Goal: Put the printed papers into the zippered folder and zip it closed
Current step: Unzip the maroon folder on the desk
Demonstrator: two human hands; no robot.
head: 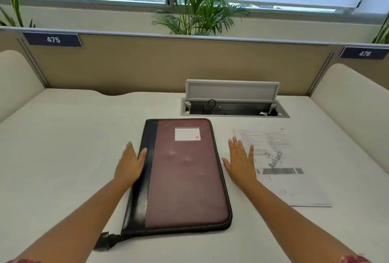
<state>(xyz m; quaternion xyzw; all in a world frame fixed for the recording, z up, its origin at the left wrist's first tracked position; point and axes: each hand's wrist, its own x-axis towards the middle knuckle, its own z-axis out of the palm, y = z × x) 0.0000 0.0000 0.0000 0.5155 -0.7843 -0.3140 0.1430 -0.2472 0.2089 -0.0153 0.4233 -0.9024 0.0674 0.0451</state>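
folder (185, 176) lay shut mid-desk, papers (280, 165) just right of it | left hand (129, 164) flat-fingered on the spine, right hand (240, 161) spread, holding nothing | tip: pin the spine, unzip fully first

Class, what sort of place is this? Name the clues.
Probably an open-plan office or study hall: numbered seat labels, 475 and one further right, a partition and an open cable box in the desk.
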